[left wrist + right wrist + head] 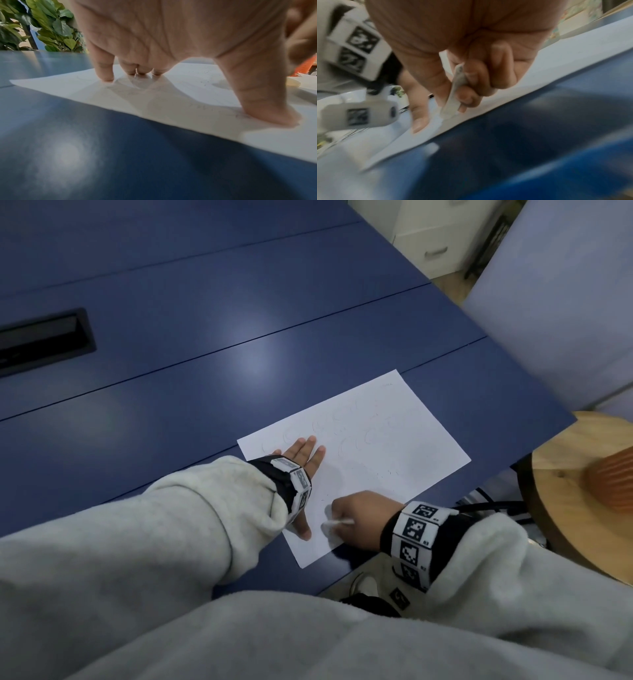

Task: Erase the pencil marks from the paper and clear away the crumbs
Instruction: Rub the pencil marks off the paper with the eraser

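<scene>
A white sheet of paper [376, 446] lies at an angle on the blue table, close to its near edge. Faint pencil loops [342, 422] show on its far half, and a few dark specks [387, 474] lie near the middle. My left hand [310, 460] presses flat on the sheet's left side with fingers [104, 70] and thumb [265, 101] spread on the paper [188, 115]. My right hand [359, 515] grips a flat white eraser [334, 523] near the sheet's near corner. Its tip touches the paper [539, 74], with the eraser [455, 92] pinched between thumb and curled fingers.
The blue table [205, 371] stretches away to the left, with a black recessed slot [44, 337]. A round wooden stool [582, 508] holding an orange ribbed object [613, 481] stands at the right. A pale chair back [565, 302] stands behind it. A leafy plant [42, 27] stands beyond the table.
</scene>
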The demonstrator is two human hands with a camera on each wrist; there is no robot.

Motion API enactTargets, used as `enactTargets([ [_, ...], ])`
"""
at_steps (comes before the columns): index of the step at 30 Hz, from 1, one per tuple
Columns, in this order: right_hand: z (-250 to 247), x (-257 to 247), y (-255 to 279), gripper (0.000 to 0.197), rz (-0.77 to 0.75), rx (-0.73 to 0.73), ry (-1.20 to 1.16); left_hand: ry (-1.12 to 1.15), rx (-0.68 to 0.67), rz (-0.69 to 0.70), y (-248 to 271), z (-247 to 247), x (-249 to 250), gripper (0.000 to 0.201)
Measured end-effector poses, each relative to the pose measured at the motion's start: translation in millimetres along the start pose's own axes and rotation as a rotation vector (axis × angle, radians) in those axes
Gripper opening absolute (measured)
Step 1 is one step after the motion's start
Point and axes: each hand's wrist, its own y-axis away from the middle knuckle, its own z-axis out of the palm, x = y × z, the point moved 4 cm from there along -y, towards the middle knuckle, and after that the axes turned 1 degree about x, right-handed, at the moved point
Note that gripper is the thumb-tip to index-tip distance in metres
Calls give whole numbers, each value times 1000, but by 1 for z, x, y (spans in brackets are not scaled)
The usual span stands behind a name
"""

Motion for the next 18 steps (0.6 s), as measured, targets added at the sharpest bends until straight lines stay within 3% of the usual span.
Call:
enactTargets([
  [4,-16,14,-1,18,64,100,-121,-14,-14,9,4,-2,2,151],
  [8,4,3,-3,25,14,-21,2,-6,-17,5,4,-3,1,152],
  [13,-11,12,-5,21,51,96,-137,-8,-21,9,5,-4,2,152],
  [18,3,0,-4,20,-3,-15,-21,-2,-22,10,5,-5,2,152],
])
